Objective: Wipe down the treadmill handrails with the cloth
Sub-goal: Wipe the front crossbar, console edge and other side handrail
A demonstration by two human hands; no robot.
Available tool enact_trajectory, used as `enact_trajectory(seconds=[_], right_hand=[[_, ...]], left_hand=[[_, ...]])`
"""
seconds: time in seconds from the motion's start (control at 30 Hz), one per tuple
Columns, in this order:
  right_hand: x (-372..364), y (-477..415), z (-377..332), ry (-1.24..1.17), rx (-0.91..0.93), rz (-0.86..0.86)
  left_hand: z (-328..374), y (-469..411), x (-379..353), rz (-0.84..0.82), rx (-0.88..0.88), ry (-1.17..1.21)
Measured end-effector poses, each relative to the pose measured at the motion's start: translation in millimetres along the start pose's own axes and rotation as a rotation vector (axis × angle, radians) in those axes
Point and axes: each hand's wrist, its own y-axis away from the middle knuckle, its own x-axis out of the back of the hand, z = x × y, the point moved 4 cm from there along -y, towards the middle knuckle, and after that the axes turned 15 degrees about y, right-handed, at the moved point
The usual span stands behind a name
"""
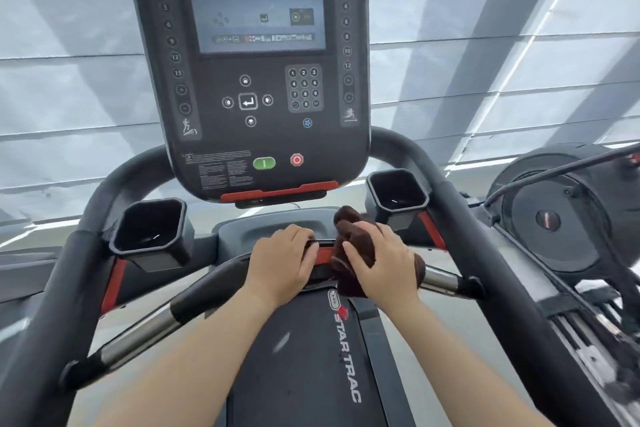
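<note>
Both hands sit at the middle of the front crossbar [207, 298], the left hand [282, 262] curled around the bare bar and the right hand [379, 262] pressing the bunched brown cloth [353, 229] onto it, so I judge the long side handrails [485, 236] remain unwiped.

"STAR TRAC" marks console [246, 80] and belt [301, 357].
</note>
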Motion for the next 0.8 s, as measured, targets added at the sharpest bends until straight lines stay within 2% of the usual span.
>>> enact_trajectory(seconds=[0.17,0.37,0.57,0.67,0.8], right_hand=[[-4,30,36,-0.021,0.077,0.09],[2,-10,46,-0.203,-0.129,0.014],[2,22,71,-0.127,0.122,0.06],[7,32,109,-0.164,-0.029,0.118],[24,28,148,-0.433,-0.328,0.142]], left_hand=[[3,1,-6,0.066,-0.002,-0.146],[4,0,-6,0.085,0.01,-0.163],[5,2,-7,0.102,0.004,-0.159],[4,1,-7,0.097,0.008,-0.16],[5,-4,-7,0.077,0.026,-0.136]])
